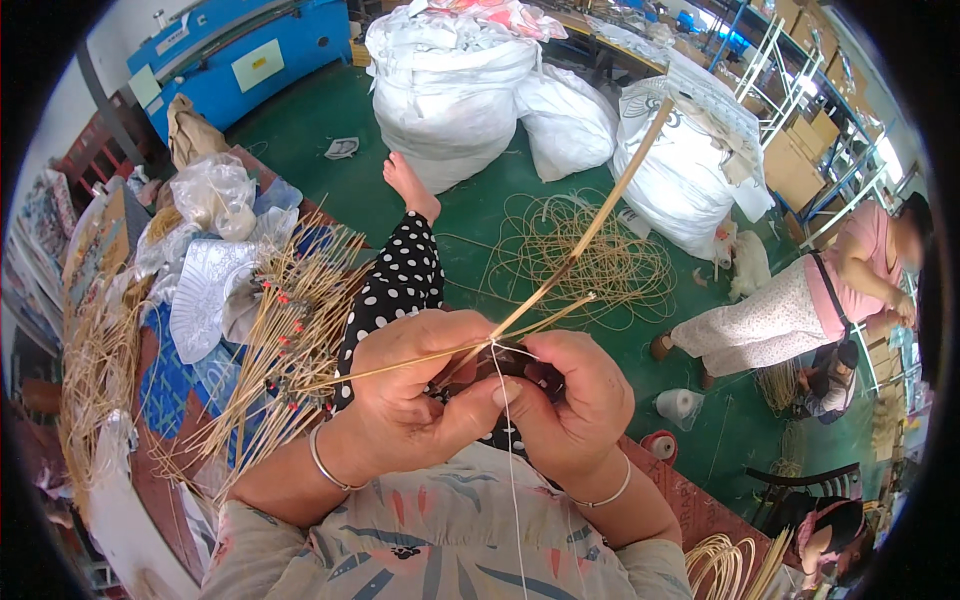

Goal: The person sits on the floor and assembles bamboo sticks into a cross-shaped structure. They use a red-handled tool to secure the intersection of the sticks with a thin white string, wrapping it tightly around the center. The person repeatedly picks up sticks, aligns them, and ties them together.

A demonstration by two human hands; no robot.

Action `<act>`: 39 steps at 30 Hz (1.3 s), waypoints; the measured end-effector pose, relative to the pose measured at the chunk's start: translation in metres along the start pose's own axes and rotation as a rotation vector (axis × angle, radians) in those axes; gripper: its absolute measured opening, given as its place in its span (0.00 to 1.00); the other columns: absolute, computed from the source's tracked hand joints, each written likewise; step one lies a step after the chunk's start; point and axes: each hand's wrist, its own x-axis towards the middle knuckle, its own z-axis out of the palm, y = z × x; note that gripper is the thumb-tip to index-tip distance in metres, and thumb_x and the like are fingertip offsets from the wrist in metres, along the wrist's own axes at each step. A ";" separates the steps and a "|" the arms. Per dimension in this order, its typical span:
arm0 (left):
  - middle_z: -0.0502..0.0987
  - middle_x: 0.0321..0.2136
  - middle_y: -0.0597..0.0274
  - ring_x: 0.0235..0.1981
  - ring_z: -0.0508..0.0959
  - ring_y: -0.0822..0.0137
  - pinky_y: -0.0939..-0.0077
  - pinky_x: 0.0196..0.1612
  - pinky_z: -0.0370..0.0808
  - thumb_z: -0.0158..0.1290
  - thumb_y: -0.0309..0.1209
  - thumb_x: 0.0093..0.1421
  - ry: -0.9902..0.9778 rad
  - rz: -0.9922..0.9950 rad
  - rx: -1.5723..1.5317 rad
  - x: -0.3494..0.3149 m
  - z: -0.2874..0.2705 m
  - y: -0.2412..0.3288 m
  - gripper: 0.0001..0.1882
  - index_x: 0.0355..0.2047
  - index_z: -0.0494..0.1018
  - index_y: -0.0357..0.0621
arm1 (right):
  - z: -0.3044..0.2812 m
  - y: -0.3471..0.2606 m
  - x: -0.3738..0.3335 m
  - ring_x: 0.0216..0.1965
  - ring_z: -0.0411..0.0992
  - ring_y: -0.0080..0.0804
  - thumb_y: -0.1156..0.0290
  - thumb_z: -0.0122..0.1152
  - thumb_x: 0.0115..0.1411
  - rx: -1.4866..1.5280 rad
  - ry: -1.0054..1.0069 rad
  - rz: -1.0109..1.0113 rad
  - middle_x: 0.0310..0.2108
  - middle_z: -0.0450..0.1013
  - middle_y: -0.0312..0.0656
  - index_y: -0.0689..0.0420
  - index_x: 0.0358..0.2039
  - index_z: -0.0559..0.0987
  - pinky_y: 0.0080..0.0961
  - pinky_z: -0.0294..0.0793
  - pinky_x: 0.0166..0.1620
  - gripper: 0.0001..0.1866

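Note:
My left hand (415,390) is closed around several thin bamboo sticks (590,235) that cross just above my fingertips. The longest stick slants up to the far right, and a thinner one points left past my wrist. White string (513,480) is wound at the crossing and hangs down over my lap. Beside it, my right hand (580,400) is closed with the string at its fingers, its thumb meeting my left thumb. Something dark shows between the hands, mostly hidden by the fingers.
A heap of thin sticks (290,350) with red and dark tips lies at my left. Tangled cane strands (590,260) cover the floor ahead, before big white sacks (450,90). A white spool (678,405) stands at right. Another person (790,290) stands further right.

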 end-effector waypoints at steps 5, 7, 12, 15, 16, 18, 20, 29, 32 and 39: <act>0.69 0.17 0.65 0.14 0.66 0.77 0.86 0.16 0.62 0.57 0.24 0.43 0.038 0.014 0.014 0.000 0.004 0.000 0.17 0.35 0.68 0.36 | 0.001 -0.001 0.000 0.22 0.69 0.36 0.72 0.66 0.39 -0.004 -0.023 0.009 0.23 0.70 0.44 0.62 0.29 0.71 0.24 0.68 0.25 0.16; 0.69 0.17 0.65 0.14 0.66 0.77 0.86 0.16 0.62 0.57 0.24 0.43 0.027 0.018 0.016 0.000 0.003 -0.001 0.17 0.35 0.68 0.36 | 0.001 -0.002 0.000 0.22 0.69 0.35 0.72 0.65 0.40 0.006 -0.027 0.034 0.23 0.70 0.43 0.62 0.29 0.71 0.24 0.67 0.25 0.16; 0.69 0.17 0.65 0.14 0.66 0.76 0.85 0.16 0.61 0.57 0.24 0.43 0.035 0.033 0.010 0.000 0.006 0.000 0.17 0.35 0.67 0.37 | 0.003 0.004 -0.001 0.21 0.68 0.35 0.72 0.64 0.41 0.012 -0.030 0.008 0.23 0.70 0.42 0.61 0.29 0.71 0.23 0.67 0.24 0.14; 0.70 0.18 0.64 0.15 0.67 0.75 0.85 0.17 0.62 0.57 0.24 0.44 0.031 0.039 0.004 -0.001 0.006 -0.001 0.17 0.36 0.67 0.36 | 0.002 0.006 -0.002 0.21 0.68 0.34 0.74 0.63 0.41 0.009 -0.058 -0.002 0.22 0.69 0.42 0.61 0.29 0.71 0.22 0.66 0.24 0.13; 0.70 0.19 0.63 0.15 0.67 0.75 0.85 0.17 0.63 0.57 0.24 0.44 0.026 0.040 0.010 -0.002 0.006 0.000 0.17 0.36 0.67 0.36 | 0.001 0.006 -0.002 0.21 0.68 0.33 0.75 0.63 0.41 0.015 -0.062 0.000 0.22 0.69 0.42 0.61 0.29 0.71 0.21 0.66 0.25 0.13; 0.71 0.21 0.62 0.16 0.67 0.76 0.86 0.18 0.63 0.56 0.24 0.45 0.016 0.004 -0.023 0.002 0.003 0.002 0.16 0.36 0.67 0.36 | 0.000 0.006 0.000 0.22 0.68 0.29 0.78 0.62 0.42 0.111 -0.029 0.071 0.24 0.69 0.41 0.61 0.29 0.71 0.20 0.66 0.26 0.12; 0.71 0.22 0.62 0.18 0.67 0.77 0.86 0.20 0.64 0.55 0.24 0.47 0.009 -0.036 -0.066 0.002 -0.001 0.000 0.15 0.36 0.67 0.35 | -0.001 0.005 -0.003 0.24 0.67 0.25 0.80 0.60 0.43 0.304 0.043 0.200 0.26 0.69 0.40 0.62 0.31 0.70 0.18 0.66 0.27 0.13; 0.71 0.22 0.64 0.19 0.69 0.80 0.88 0.21 0.68 0.51 0.28 0.53 0.081 -0.269 -0.268 -0.003 -0.007 -0.007 0.10 0.34 0.68 0.35 | -0.003 0.042 0.004 0.24 0.68 0.23 0.73 0.57 0.49 0.904 0.208 0.576 0.29 0.71 0.45 0.63 0.36 0.68 0.10 0.61 0.20 0.14; 0.70 0.21 0.64 0.18 0.69 0.79 0.88 0.20 0.67 0.51 0.28 0.53 0.061 -0.289 -0.288 -0.003 -0.008 -0.008 0.10 0.34 0.68 0.36 | 0.002 0.041 0.006 0.21 0.68 0.22 0.73 0.55 0.51 0.935 0.184 0.519 0.26 0.72 0.45 0.63 0.32 0.70 0.10 0.60 0.20 0.09; 0.70 0.21 0.64 0.18 0.68 0.78 0.86 0.21 0.66 0.51 0.28 0.53 0.074 -0.417 -0.433 -0.004 -0.008 -0.009 0.11 0.35 0.68 0.36 | 0.002 0.039 0.008 0.20 0.67 0.22 0.76 0.54 0.51 0.898 0.156 0.425 0.24 0.71 0.44 0.63 0.28 0.71 0.11 0.61 0.20 0.05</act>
